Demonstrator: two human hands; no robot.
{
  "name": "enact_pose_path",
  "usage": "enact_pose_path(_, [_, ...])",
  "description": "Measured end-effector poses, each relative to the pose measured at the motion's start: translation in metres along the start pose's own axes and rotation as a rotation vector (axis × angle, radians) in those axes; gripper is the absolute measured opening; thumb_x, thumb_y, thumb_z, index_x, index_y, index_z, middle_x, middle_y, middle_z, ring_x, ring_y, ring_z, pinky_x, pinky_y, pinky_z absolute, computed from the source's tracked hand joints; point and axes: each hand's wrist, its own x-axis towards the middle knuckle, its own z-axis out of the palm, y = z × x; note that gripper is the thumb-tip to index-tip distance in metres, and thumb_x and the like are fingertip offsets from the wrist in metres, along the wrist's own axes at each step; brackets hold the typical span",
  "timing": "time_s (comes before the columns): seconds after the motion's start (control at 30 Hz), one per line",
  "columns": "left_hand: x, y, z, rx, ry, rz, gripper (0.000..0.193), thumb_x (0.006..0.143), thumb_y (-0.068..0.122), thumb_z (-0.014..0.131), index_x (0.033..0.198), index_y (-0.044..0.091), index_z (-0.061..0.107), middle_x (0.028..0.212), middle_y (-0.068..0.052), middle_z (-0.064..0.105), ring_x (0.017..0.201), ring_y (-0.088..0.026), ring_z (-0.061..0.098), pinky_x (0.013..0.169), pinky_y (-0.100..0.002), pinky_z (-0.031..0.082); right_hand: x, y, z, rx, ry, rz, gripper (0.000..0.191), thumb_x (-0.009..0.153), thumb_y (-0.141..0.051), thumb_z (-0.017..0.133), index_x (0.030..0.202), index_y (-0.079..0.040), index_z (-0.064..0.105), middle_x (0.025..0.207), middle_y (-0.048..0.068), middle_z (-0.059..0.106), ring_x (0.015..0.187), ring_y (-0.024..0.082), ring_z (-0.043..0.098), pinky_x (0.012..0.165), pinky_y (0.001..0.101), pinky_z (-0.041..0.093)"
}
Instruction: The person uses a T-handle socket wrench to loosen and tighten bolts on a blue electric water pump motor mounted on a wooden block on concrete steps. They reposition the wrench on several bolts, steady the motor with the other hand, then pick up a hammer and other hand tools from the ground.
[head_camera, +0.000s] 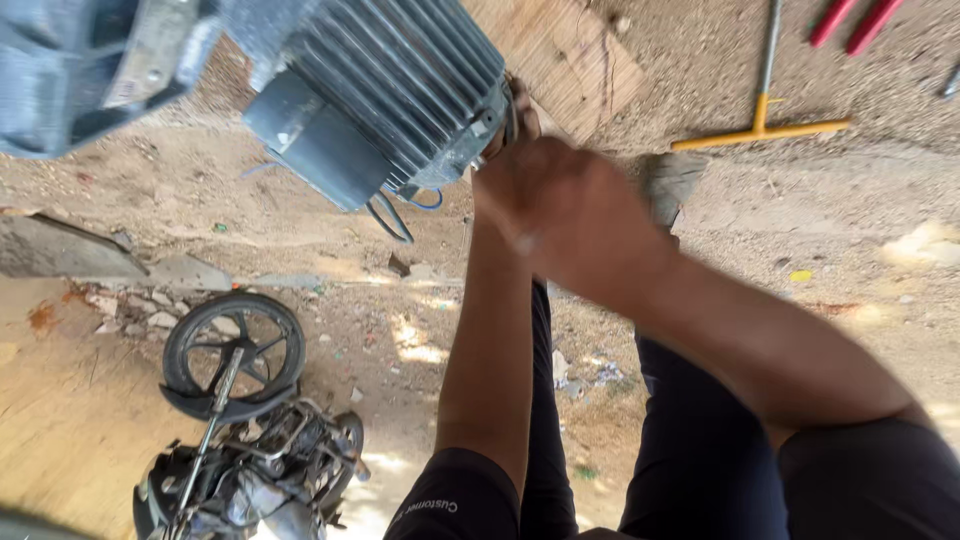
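A grey electric motor with a finned casing fills the top middle, with blue wires hanging from it. My left hand reaches up to the motor's end rim, its fingers curled on the edge and mostly hidden. My right hand lies in front of my left wrist, back toward the camera and blurred. Its fingers are hidden, so I cannot tell what they hold. Both forearms rise from my dark sleeves at the bottom.
A motorcycle shows at bottom left on sandy ground. A yellow T-handled tool and red handles lie at top right. A wooden board sits behind the motor, a grey block beside my right hand.
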Motion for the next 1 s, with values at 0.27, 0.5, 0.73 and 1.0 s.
enact_pose_path(0.27, [-0.005,0.006,0.007,0.066,-0.337,-0.092,0.043,0.108,0.014,0.064,0.146,-0.003,0.052,0.135,-0.015,0.065,0.123,-0.021,0.068,0.111,-0.030,0.057,-0.014,-0.054,0.066,0.067,0.260,-0.023,0.029,0.088,-0.008,0.073,0.113,0.000,0.062,0.094,0.009,0.059,0.085,0.023,0.064,0.072,0.0364,0.059])
enact_pose_path(0.5, [-0.007,0.024,0.007,0.195,-0.154,-0.163,0.037,0.112,0.012,0.056,0.147,0.005,0.048,0.135,-0.010,0.064,0.118,-0.018,0.069,0.108,-0.031,0.058,-0.009,-0.064,0.105,0.174,0.353,-0.032,0.032,0.090,-0.011,0.073,0.119,-0.004,0.062,0.098,0.007,0.064,0.090,0.022,0.066,0.078,0.0357,0.058])
enact_pose_path(0.73, [-0.004,0.018,0.002,0.161,-0.337,-0.241,0.048,0.113,0.022,0.057,0.156,0.005,0.045,0.128,-0.010,0.065,0.115,-0.018,0.070,0.104,-0.032,0.060,-0.053,-0.027,0.076,0.235,0.426,-0.040,0.028,0.098,-0.017,0.072,0.122,-0.005,0.062,0.104,0.007,0.069,0.086,0.024,0.069,0.071,0.0376,0.057])
enact_pose_path(1.0, [-0.014,0.007,-0.002,0.422,-0.140,-0.019,0.046,0.113,0.017,0.056,0.156,0.005,0.044,0.156,-0.016,0.052,0.143,-0.027,0.055,0.119,-0.042,0.051,-0.074,0.111,0.064,1.121,0.697,0.566,0.029,0.121,-0.020,0.049,0.112,0.002,0.066,0.084,0.009,0.064,0.064,0.016,0.063,0.057,0.0300,0.053])
